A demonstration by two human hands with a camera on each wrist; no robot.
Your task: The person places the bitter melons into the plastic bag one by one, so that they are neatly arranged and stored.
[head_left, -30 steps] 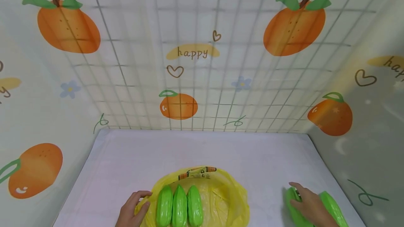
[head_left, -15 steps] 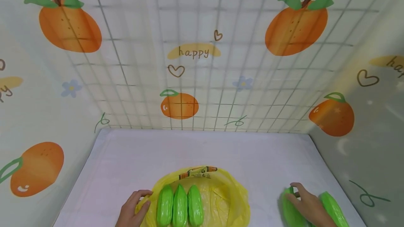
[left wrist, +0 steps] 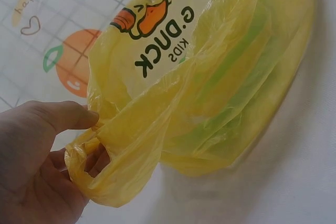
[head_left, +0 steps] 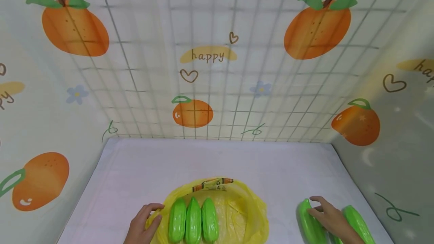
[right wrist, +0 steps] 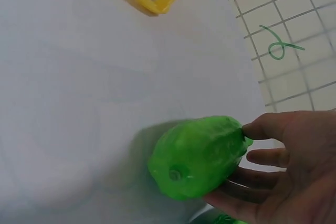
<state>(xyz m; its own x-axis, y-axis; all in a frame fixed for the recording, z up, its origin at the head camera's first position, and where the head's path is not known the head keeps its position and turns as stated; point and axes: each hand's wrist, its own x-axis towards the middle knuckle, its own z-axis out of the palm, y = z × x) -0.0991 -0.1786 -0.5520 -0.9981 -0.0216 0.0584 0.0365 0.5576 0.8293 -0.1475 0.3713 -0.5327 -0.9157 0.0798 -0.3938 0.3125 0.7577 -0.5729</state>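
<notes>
A: Which object is central, and where is it?
B: A glossy green gourd-shaped piece [right wrist: 197, 158], in the right hand [head_left: 329, 217], at the right side of the white table [head_left: 203, 157]. Whether its underside touches the table cannot be told.

A: How should it handle?
B: Probably light and stiff, moulded rather than fresh. The shiny, rounded skin may slip; breakage seems unlikely. Recommended hold: across the middle, thumb opposing fingers, since a hold near one end could let it swing.

A: State of the grip?
B: Right hand: pinching the gourd-shaped piece, thumb near one end, fingers against the side and partly hidden. Left hand [left wrist: 39, 156]: thumb and fingers pinching the handle loop [left wrist: 126, 187] of the yellow bag [head_left: 257, 214].

A: And farther out?
B: Three green pieces [head_left: 193, 221], side by side within the bag; an outer green piece [head_left: 357, 223], beyond the right hand on its right.

A: What differs from one second earlier?
B: The gourd-shaped piece has shifted left, toward the bag, exposing more of its body. The left hand, the bag and its three pieces appear nearly unchanged.
</notes>
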